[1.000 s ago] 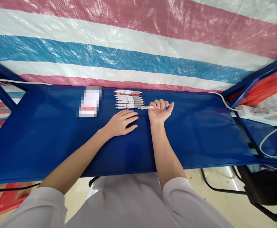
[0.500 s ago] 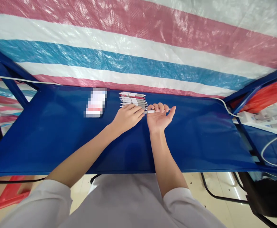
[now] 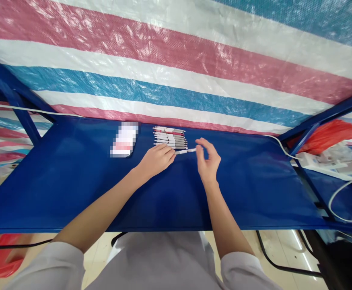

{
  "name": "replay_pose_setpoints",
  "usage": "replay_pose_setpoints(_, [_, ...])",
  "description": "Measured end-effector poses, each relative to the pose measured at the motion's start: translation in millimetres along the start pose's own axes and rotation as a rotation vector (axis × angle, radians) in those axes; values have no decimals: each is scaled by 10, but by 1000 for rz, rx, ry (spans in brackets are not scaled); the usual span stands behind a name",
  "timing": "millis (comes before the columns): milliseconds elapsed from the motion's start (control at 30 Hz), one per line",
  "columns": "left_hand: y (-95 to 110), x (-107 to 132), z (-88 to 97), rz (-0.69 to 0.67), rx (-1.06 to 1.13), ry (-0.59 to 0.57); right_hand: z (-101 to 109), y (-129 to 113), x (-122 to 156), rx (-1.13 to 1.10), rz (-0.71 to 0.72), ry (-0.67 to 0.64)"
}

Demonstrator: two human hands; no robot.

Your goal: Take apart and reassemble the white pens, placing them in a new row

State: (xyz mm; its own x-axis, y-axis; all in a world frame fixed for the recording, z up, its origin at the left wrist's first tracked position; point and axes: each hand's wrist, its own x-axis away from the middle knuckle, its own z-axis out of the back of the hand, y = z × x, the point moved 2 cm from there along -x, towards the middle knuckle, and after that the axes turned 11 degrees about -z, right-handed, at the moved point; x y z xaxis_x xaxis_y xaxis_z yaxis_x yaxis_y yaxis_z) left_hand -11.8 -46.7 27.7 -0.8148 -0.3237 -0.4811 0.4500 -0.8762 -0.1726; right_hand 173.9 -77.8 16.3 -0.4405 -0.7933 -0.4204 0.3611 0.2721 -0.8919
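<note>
A white pen (image 3: 187, 151) with a darker section lies level above the table, its left end between the fingertips of my left hand (image 3: 157, 159). My left hand is closed on it, back of the hand up. My right hand (image 3: 208, 161) is at the pen's right end, fingers curved and apart, with the thumb close to the tip; whether it touches the pen I cannot tell. Just behind the hands, several white and grey pens (image 3: 171, 137) lie side by side in a row, one with red parts.
A phone (image 3: 124, 139), its screen blurred out, lies left of the pens on the blue table (image 3: 248, 189). A striped plastic sheet (image 3: 163, 60) hangs behind. On the right are a white cable (image 3: 280, 141), a power strip (image 3: 320, 163) and a red plastic bag (image 3: 329, 137).
My right hand has turned from palm up to thumb side toward the pen and moved right, uncovering the pen's right end. My left hand keeps hold of the pen. The view has tilted up slightly.
</note>
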Motion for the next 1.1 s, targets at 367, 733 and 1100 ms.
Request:
replay_pose_setpoints(367, [17, 87, 5, -8, 107, 4, -87, 68, 166, 604, 679, -422])
replay_pose_setpoints(733, [-7, 122, -96, 55, 134, -46, 158, 279, -114, 771, 742, -505])
replay_pose_setpoints(1100, [-61, 232, -300, -224, 318, -143, 289, 625, -733, 1052, 558, -479])
